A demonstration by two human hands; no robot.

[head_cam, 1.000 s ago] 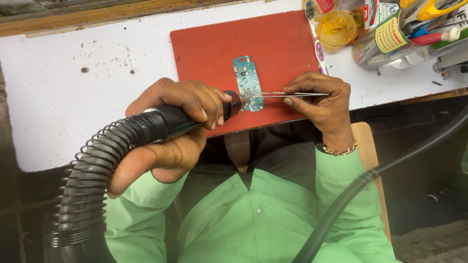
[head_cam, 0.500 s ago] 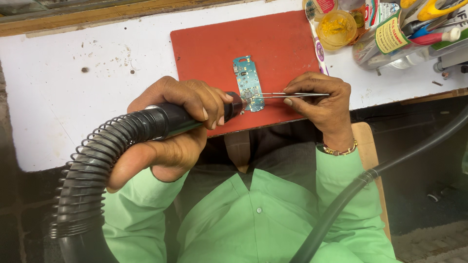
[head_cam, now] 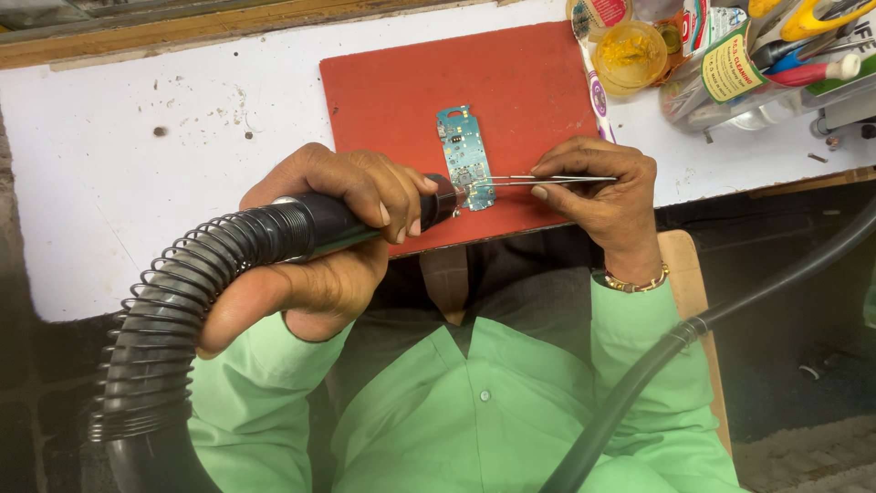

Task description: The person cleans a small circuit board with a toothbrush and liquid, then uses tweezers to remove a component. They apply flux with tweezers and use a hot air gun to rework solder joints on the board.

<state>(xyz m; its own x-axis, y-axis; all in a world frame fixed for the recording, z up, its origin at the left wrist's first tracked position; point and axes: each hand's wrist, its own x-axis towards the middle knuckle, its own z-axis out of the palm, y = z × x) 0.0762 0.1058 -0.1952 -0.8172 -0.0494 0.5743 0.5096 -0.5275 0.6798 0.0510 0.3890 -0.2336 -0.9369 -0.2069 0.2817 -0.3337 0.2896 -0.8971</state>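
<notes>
A small blue-green circuit board (head_cam: 464, 151) lies on a red mat (head_cam: 411, 82) on the white bench (head_cam: 137, 164). My left hand (head_cam: 315, 283) is wrapped around the black handle (head_cam: 324, 226) of a tool on a ribbed black hose (head_cam: 173, 310). The tool's tip sits at the board's lower end. My right hand (head_cam: 602, 196), with a bracelet at the wrist, pinches thin metal tweezers (head_cam: 511, 181). The tweezers lie level, and their points touch the board's lower end beside the tool tip.
At the back right stand a round jar of yellow paste (head_cam: 630, 50), a labelled bottle (head_cam: 730, 68) and several hand tools. A toothbrush (head_cam: 593, 82) lies along the mat's right edge. A thick black cable (head_cam: 693, 329) crosses my right side.
</notes>
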